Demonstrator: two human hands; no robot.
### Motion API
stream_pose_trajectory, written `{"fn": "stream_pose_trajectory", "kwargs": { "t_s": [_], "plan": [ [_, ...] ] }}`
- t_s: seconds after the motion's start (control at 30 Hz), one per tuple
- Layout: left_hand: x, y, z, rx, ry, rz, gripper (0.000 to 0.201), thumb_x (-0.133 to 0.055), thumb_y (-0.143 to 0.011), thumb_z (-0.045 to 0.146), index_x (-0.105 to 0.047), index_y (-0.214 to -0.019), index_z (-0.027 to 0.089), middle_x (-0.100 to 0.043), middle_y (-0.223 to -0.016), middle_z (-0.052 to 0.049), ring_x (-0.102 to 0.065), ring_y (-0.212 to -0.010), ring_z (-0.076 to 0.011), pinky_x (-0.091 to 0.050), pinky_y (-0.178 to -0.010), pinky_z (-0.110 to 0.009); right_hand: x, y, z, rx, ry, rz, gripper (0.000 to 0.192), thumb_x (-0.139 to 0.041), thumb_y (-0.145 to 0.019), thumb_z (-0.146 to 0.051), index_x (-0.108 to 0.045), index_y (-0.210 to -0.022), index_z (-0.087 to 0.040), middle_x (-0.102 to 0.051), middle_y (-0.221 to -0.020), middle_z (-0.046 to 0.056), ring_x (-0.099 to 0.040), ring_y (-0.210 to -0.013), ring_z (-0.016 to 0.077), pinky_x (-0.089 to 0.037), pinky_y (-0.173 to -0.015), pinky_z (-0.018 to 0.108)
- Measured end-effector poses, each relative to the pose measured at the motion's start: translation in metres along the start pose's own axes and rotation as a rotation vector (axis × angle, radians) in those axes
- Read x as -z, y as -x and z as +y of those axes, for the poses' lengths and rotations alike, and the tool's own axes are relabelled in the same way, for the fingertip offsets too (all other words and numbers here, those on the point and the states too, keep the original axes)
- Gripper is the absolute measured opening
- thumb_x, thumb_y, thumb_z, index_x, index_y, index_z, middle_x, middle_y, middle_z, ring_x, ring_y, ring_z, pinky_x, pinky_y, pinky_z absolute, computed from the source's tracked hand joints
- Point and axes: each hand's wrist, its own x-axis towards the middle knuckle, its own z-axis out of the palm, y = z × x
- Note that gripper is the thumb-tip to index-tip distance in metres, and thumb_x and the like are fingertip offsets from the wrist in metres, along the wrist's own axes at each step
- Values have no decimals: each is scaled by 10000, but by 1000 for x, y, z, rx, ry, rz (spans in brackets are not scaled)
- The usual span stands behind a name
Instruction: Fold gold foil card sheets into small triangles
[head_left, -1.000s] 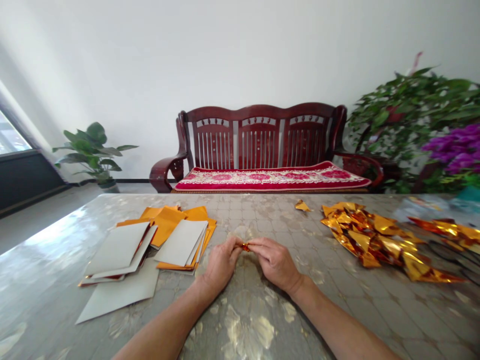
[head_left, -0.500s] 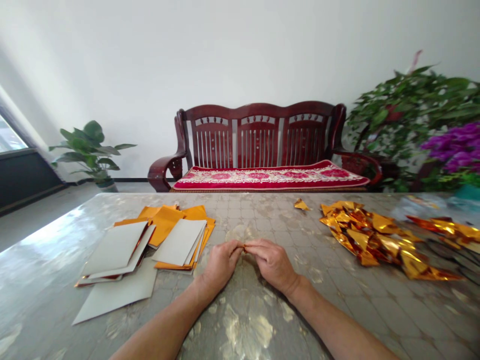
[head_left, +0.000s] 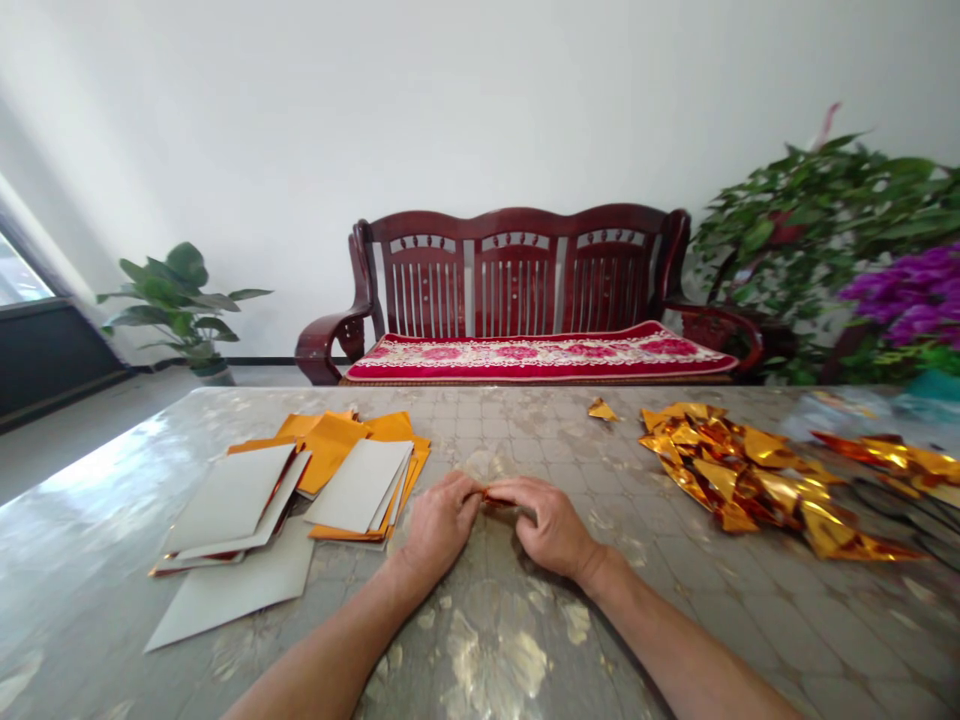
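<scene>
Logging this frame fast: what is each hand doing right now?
Left hand: closed, pinching one end of the small gold foil piece.
Right hand: closed, pinching the other end of it.

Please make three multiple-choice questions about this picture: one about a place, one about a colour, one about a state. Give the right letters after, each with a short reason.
1. Where is the pile of folded gold foil pieces on the table?
A. To the right of the hands
B. Under the flat sheets
C. On the bench

2. What colour is the upper face of the sheets lying to the left of the hands?
A. Blue
B. Grey-white
C. Black

3. How do the left hand and right hand hold the small gold piece?
A. Only the left hand holds it
B. Neither touches it
C. Both pinch it between the fingertips

Answers: 
1 A, the pile lies at the right side of the table. 
2 B, pale faces over orange sheets. 
3 C, the fingertips of both hands meet on it.
</scene>
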Motion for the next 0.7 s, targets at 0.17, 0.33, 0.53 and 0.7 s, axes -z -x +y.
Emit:
{"fn": "stream_pose_trajectory", "kwargs": {
  "t_s": [0.17,0.33,0.53,0.7],
  "plan": [
    [5,-2,0,14,-21,41,160,-564,-903,206,-722,-892,231,-611,-883,-19,-597,-832,-152,-413,-746,-236,10,-1,8,54,52,10,638,-428,-599,25,-696,-1117,-234,-717,-1125,32,-648,-1053,188,-491,-981,368],
    [3,-4,-3,4,4,47,168,-561,-906,201,-725,-880,220,-594,-837,-19,-589,-820,-153,-421,-765,-244,16,-2,9,113,167,-9,503,-501,-773,7,-670,-1166,-257,-687,-1082,47,-623,-967,187,-495,-875,337],
    [-1,-4,-10,-4,92,38,168,-565,-900,198,-728,-870,226,-605,-812,-12,-587,-798,-147,-424,-742,-240,17,-2,13,183,255,16,372,-511,-881,-33,-679,-1126,-256,-686,-973,41,-609,-880,169,-468,-785,294],
    [-4,-6,-15,-9,187,71,163,-551,-888,172,-706,-869,217,-643,-824,-7,-600,-812,-145,-431,-739,-240,20,-2,14,243,318,-24,340,-489,-918,-67,-677,-1133,-251,-694,-956,39,-608,-875,167,-447,-784,297]
  ]
}}
